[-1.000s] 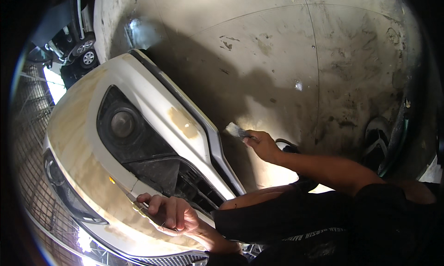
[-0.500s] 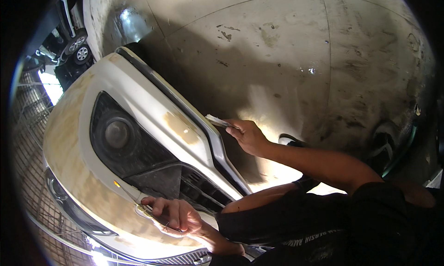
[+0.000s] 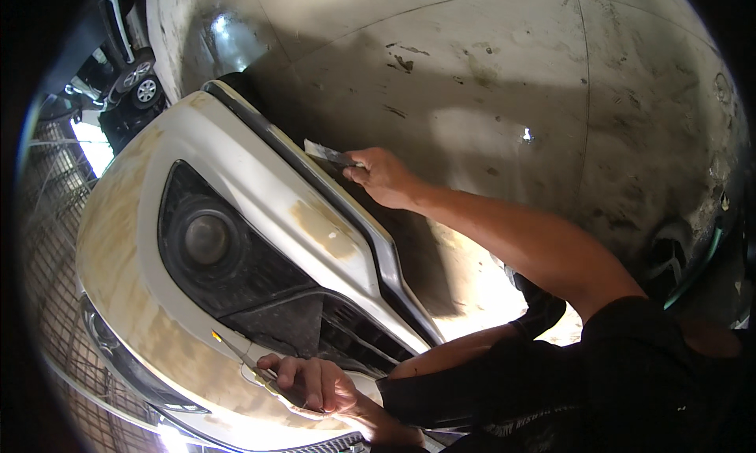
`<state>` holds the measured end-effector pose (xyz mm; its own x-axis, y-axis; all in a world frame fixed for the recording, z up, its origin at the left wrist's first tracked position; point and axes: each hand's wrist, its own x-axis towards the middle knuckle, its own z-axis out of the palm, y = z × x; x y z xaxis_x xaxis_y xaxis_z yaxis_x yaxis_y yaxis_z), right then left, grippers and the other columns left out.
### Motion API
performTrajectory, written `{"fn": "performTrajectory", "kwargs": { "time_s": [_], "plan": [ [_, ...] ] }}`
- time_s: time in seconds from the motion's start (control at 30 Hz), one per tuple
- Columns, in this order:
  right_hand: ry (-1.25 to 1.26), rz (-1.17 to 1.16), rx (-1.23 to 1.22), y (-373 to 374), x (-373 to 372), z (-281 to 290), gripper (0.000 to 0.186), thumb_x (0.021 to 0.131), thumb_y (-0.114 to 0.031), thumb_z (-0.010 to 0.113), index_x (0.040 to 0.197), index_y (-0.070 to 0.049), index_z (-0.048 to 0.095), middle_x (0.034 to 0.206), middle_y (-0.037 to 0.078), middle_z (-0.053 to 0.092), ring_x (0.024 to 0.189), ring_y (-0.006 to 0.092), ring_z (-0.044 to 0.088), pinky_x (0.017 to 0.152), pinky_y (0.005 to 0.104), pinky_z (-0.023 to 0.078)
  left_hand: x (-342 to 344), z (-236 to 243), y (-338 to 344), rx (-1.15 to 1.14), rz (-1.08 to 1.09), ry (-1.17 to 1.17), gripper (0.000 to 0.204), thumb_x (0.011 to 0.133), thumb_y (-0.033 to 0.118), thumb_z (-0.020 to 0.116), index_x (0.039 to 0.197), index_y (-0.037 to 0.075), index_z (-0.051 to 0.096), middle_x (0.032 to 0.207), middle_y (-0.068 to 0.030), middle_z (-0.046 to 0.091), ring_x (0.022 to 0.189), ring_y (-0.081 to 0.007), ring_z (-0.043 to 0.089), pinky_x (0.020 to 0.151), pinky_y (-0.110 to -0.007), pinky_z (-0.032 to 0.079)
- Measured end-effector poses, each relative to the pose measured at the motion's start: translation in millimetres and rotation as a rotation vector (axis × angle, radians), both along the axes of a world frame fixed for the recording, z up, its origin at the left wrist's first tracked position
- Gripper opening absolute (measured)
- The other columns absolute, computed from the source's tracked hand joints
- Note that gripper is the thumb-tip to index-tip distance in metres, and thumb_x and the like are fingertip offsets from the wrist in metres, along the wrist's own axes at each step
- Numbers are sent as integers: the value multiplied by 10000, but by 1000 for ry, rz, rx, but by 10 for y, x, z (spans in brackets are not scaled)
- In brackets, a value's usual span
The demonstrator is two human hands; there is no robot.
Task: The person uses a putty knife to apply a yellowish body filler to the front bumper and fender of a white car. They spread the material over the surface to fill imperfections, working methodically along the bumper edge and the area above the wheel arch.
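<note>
My right hand [image 3: 382, 177] is closed round the grip of a flat putty knife [image 3: 323, 152] with a pale, smeared blade. The blade is beside the dark lower lip of a car bumper [image 3: 236, 150]; whether it touches cannot be told. Nearer the bottom, my left hand [image 3: 319, 386] holds a thin flat palette [image 3: 268, 380], seen nearly edge-on, with yellowish paste along it and an orange-yellow tip. That palette is in front of the bumper's face. The bumper is white with sanded tan patches, and a tan filler patch [image 3: 319, 226] shows on its lower part.
A round fog lamp [image 3: 206, 240] sits in a black recess, next to a slatted grille [image 3: 362, 331]. The headlamp [image 3: 126, 366] lies at lower left. Stained concrete floor [image 3: 504, 75] spreads beyond the bumper. Another vehicle's wheel [image 3: 146, 91] shows at upper left, a green hose [image 3: 697, 268] at right.
My right hand and the putty knife have moved up and left along the bumper's lower lip. The left hand keeps its hold on the palette; the whole view has shifted slightly.
</note>
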<state>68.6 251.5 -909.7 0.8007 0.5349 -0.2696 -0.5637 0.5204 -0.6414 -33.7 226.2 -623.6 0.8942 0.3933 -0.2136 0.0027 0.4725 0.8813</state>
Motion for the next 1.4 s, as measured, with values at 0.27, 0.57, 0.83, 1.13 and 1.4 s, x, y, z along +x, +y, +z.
{"fn": "performTrajectory", "kwargs": {
  "time_s": [0.27,0.57,0.83,1.13,1.4],
  "plan": [
    [-222,16,-185,250,683,21,273,909,-188,550,1097,5,599,956,233,640,926,406,593,802,431,464,-98,54,69,-26,-92,14,449,935,180,481,1337,16,369,1085,-206,564,575,-154,557,397,-226,472],
    [-226,-39,-310,-124,740,-323,251,893,-216,548,994,4,617,936,230,624,917,415,584,802,465,455,-177,36,142,61,55,42,422,948,231,477,1292,0,401,1038,-217,600,524,-220,598,307,-244,427],
    [16,265,-114,-1008,-942,-272,288,922,-223,531,1139,-42,586,776,205,590,718,284,585,702,386,450,-77,-149,167,-58,-43,43,431,941,247,467,1283,-10,408,1038,-236,602,538,-260,622,302,-285,454],
    [123,442,-2,-1132,-1273,310,337,962,-172,462,1279,-71,512,1007,223,608,935,318,594,824,397,442,-14,-162,134,-14,-124,83,452,907,177,517,1303,-3,391,1058,-201,584,566,-154,596,359,-229,478],
    [-56,162,-64,-781,-958,136,288,928,-125,521,1202,-46,554,756,196,578,663,289,565,650,370,443,-23,-128,111,-4,-122,95,457,903,167,525,1302,-8,388,1058,-206,583,565,-159,594,366,-226,487]
  ]
}}
